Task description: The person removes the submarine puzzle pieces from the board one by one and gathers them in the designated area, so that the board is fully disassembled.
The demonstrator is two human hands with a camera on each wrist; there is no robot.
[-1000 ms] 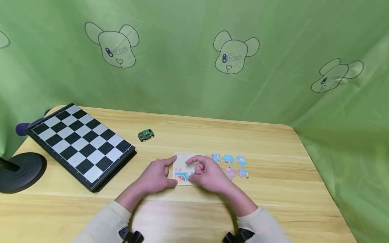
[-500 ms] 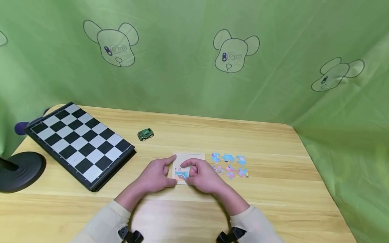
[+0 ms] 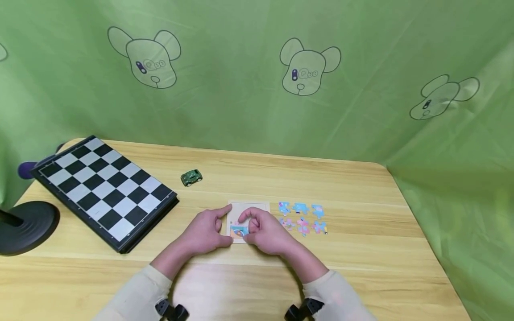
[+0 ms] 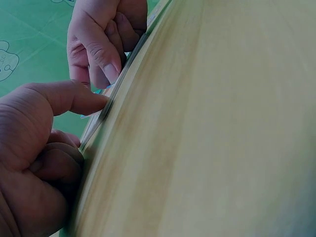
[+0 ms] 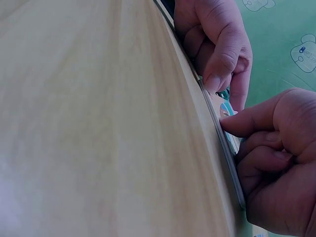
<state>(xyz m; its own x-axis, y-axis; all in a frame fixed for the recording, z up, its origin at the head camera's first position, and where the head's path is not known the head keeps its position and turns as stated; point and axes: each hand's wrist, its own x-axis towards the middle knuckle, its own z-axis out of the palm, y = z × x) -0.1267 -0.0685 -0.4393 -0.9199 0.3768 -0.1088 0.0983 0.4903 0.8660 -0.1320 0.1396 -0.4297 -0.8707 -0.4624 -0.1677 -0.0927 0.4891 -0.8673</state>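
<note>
A small pale puzzle board (image 3: 257, 206) lies on the table in the head view, with joined puzzle pieces (image 3: 238, 230) in its lower left corner. My left hand (image 3: 205, 232) grips the board's left side, thumb at the near corner and index finger at the upper edge. My right hand (image 3: 265, 232) is over the board's lower right part. Its thumb and curled fingers hold a puzzle piece against the others, mostly hidden beneath the hand. Both wrist views show the thumbs (image 4: 89, 98) at the board's near edge, the other fingers folded.
Several loose puzzle pieces (image 3: 303, 225) lie in two rows right of the board. Behind it stands a green toy car (image 3: 191, 177). A black-and-white chessboard (image 3: 106, 187) and a round black stand base (image 3: 30, 227) occupy the left side. A green curtain (image 3: 233, 111) hangs behind the table.
My right hand has moved slightly left over the board, covering more of the joined pieces and uncovering a loose piece at the right. My left hand has stayed on the board's edge.
</note>
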